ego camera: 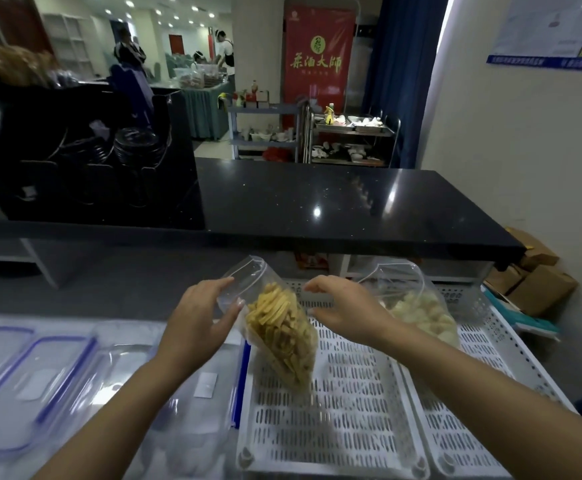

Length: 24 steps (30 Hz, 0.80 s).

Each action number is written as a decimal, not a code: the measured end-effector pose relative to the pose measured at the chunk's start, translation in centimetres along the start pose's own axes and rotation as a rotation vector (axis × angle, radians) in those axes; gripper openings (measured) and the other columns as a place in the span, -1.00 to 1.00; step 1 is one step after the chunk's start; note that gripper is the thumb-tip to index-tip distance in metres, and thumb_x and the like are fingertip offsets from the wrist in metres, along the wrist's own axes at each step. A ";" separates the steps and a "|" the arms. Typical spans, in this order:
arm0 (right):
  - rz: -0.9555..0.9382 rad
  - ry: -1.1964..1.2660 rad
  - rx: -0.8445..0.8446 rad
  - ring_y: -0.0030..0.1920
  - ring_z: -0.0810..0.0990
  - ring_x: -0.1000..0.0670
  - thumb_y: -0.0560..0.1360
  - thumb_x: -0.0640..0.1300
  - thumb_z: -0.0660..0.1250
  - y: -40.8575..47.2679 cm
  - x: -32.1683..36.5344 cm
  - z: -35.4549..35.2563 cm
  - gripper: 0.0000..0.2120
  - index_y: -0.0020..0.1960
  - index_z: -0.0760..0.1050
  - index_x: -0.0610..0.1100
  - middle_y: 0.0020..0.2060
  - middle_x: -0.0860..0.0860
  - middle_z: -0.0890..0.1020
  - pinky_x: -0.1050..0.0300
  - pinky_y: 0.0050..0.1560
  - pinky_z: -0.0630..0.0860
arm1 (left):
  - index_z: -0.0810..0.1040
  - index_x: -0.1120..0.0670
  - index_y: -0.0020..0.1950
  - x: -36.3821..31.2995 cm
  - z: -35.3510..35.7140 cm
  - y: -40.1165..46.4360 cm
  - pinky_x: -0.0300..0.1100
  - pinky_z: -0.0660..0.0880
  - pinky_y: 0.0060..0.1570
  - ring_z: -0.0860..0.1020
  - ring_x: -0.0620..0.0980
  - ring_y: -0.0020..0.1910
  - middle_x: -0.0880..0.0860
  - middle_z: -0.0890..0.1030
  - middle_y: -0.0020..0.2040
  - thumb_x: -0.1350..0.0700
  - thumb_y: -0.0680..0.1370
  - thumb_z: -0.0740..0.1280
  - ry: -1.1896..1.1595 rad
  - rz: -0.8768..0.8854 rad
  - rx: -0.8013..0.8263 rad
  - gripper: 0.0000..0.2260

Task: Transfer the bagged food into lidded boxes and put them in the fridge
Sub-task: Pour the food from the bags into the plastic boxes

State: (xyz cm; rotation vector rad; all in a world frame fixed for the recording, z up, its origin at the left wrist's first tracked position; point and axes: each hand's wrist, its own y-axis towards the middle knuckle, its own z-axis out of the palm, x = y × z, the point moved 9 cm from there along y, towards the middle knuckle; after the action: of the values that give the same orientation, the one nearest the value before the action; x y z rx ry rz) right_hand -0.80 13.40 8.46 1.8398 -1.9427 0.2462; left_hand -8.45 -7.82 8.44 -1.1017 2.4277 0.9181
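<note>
A clear bag of yellow strips is held up over the white slotted crates, its mouth being handled.

The bag of yellow food strips (pixel 282 327) is pinched near its top by the left hand (pixel 201 317), fingers curled on the plastic, probably so the contents hang clear. The right hand (pixel 346 306) reaches to the rim at 3 o'clock; its grip cannot be told. A second bag of pale pieces (pixel 421 310) leans in the right crate (pixel 473 393). Lidded boxes (pixel 29 379) lie on the bench at 9 o'clock, within easy reach for filling.
</note>
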 end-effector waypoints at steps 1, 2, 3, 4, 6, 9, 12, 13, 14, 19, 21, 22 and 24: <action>-0.016 0.014 0.014 0.18 0.49 0.14 0.50 -0.01 0.39 0.1 0.3 0.3 -0.62 0.30 0.43 0.09 0.19 0.15 0.55 0.27 0.08 0.42 | 0.48 0.13 0.35 -0.2 -0.2 -0.2 -0.15 0.40 0.14 0.49 0.03 0.21 0.07 0.57 0.21 0.06 0.53 0.40 0.014 0.001 0.000 -0.59; -0.032 0.024 0.027 0.17 0.48 0.16 0.49 -0.01 0.39 0.1 0.6 0.6 -0.60 0.31 0.43 0.10 0.20 0.15 0.55 0.29 0.07 0.40 | 0.47 0.14 0.36 -0.3 -0.4 -0.5 -0.14 0.38 0.19 0.48 0.05 0.25 0.08 0.56 0.24 0.07 0.52 0.41 0.029 0.002 -0.002 -0.57; -0.049 0.034 0.038 0.18 0.48 0.17 0.49 -0.01 0.40 0.2 0.9 0.9 -0.58 0.32 0.42 0.11 0.21 0.16 0.54 0.29 0.08 0.40 | 0.46 0.15 0.38 -0.5 -0.6 -0.9 -0.14 0.35 0.23 0.47 0.06 0.28 0.09 0.55 0.27 0.07 0.52 0.41 0.044 -0.002 -0.008 -0.55; -0.064 0.048 0.049 0.20 0.48 0.17 0.48 0.00 0.40 0.2 1.2 1.2 -0.56 0.34 0.41 0.12 0.23 0.17 0.53 0.27 0.10 0.41 | 0.45 0.14 0.39 -0.5 -0.8 -1.2 -0.14 0.33 0.25 0.46 0.06 0.31 0.09 0.54 0.30 0.06 0.52 0.41 0.055 -0.012 -0.013 -0.54; -0.081 0.074 0.074 0.26 0.46 0.15 0.47 0.03 0.41 0.3 1.5 1.7 -0.49 0.39 0.35 0.14 0.28 0.17 0.50 0.20 0.19 0.44 | 0.43 0.13 0.41 -0.6 -1.1 -2.1 -0.11 0.33 0.29 0.44 0.06 0.34 0.09 0.52 0.34 0.05 0.53 0.41 0.067 -0.043 -0.009 -0.52; -0.078 0.112 0.118 0.36 0.39 0.11 0.44 0.11 0.44 0.4 1.5 2.8 -0.33 0.47 0.22 0.17 0.39 0.15 0.41 0.12 0.29 0.39 | 0.40 0.10 0.44 -0.7 -1.3 -3.4 -0.08 0.32 0.33 0.41 0.06 0.38 0.07 0.48 0.38 0.03 0.52 0.41 0.089 -0.078 -0.001 -0.49; -0.037 0.251 0.159 0.39 0.35 0.06 0.39 0.14 0.47 0.5 1.1 4.1 -0.21 0.50 0.15 0.16 0.43 0.11 0.35 0.07 0.30 0.39 | 0.35 0.06 0.47 -0.4 -1.3 -5.1 -0.13 0.27 0.34 0.35 0.03 0.43 0.04 0.41 0.44 -0.01 0.53 0.40 0.114 -0.133 -0.008 -0.46; -0.030 0.284 0.159 0.38 0.35 0.05 0.38 0.15 0.48 0.5 0.9 4.5 -0.19 0.51 0.14 0.16 0.44 0.10 0.34 0.09 0.27 0.39 | 0.32 0.04 0.49 -0.1 -1.2 -5.9 -0.14 0.26 0.35 0.33 0.01 0.44 0.02 0.38 0.47 -0.03 0.53 0.39 0.115 -0.167 -0.005 -0.44; -0.028 0.305 0.154 0.38 0.35 0.05 0.38 0.15 0.48 0.5 0.8 4.8 -0.18 0.51 0.13 0.17 0.44 0.10 0.33 0.11 0.24 0.39 | 0.29 0.03 0.50 0.2 -1.0 -6.7 -0.14 0.25 0.37 0.31 -0.01 0.46 0.01 0.35 0.48 -0.03 0.54 0.38 0.115 -0.200 0.001 -0.43; 0.013 0.385 0.169 0.37 0.35 0.04 0.31 0.24 0.50 0.8 -0.8 6.2 -0.07 0.53 0.10 0.13 0.45 0.07 0.31 0.05 0.25 0.43 | 0.24 0.06 0.52 1.4 0.7 -10.6 -0.29 0.12 0.39 0.24 -0.07 0.49 -0.02 0.31 0.51 -0.05 0.55 0.35 0.113 -0.298 0.068 -0.41; 0.046 0.414 0.201 0.39 0.33 0.02 0.27 0.28 0.51 0.9 -1.5 7.1 0.00 0.55 0.07 0.10 0.47 0.03 0.28 0.02 0.30 0.40 | 0.20 0.02 0.54 1.9 1.6 -11.6 -0.26 0.14 0.40 0.22 -0.09 0.49 -0.05 0.28 0.52 -0.10 0.56 0.31 0.102 -0.346 0.098 -0.40; 0.057 0.426 0.216 0.42 0.31 0.00 0.25 0.30 0.51 0.9 -1.6 7.4 0.04 0.55 0.05 0.10 0.48 0.02 0.26 -0.02 0.34 0.38 | 0.19 0.01 0.54 2.1 2.0 -11.9 -0.23 0.16 0.42 0.21 -0.10 0.50 -0.06 0.26 0.53 -0.13 0.57 0.30 0.094 -0.360 0.115 -0.39; 0.064 0.444 0.252 0.45 0.27 -0.03 0.21 0.35 0.51 0.9 -1.6 8.4 0.12 0.56 -0.02 0.12 0.51 0.02 0.22 -0.11 0.39 0.36 | 0.16 0.00 0.55 2.2 3.1 -12.1 -0.19 0.16 0.43 0.19 -0.10 0.51 -0.07 0.24 0.54 -0.15 0.56 0.28 0.086 -0.380 0.147 -0.38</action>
State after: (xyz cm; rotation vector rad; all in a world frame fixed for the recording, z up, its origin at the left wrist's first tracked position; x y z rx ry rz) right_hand -3.33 11.32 0.50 1.6877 -1.7148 0.8754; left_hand -0.66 -12.98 -0.14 -1.5009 2.1951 0.5723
